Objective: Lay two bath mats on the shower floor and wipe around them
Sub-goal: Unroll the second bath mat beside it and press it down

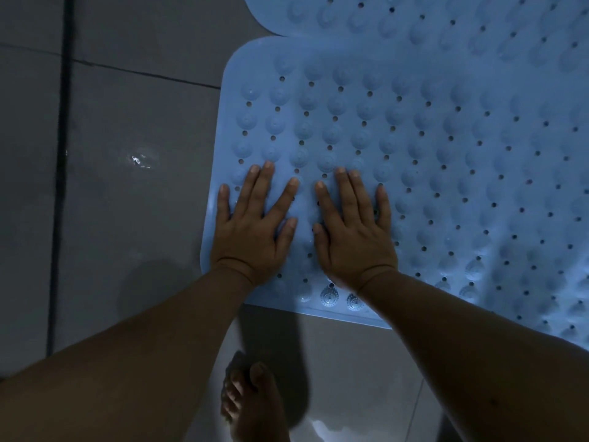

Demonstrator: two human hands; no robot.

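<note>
The near bath mat (414, 161), pale blue rubber covered in round bumps and small drain holes, lies flat on the floor (134, 199) directly under both hands and spreads away from them to the right and ahead. Its rounded corner sits ahead and left of the left hand (251, 228), and its near edge runs just behind the wrists. The left hand lies palm down on the mat close to its left edge, fingers straight and spread, gripping nothing. The right hand (353, 231) lies just beside it, also flat, fingers extended, pressing on the bumps. Well ahead of the hands, the second bath mat (446, 17), the same blue with the same bumps, lies edge to edge with the first; whether the two touch or overlap cannot be told. Left of the hands the floor is grey tile with dark grout lines and a small wet glint. Behind the hands, between the forearms, a bare foot (255, 406) stands on lighter tile. The room is dim.
</note>
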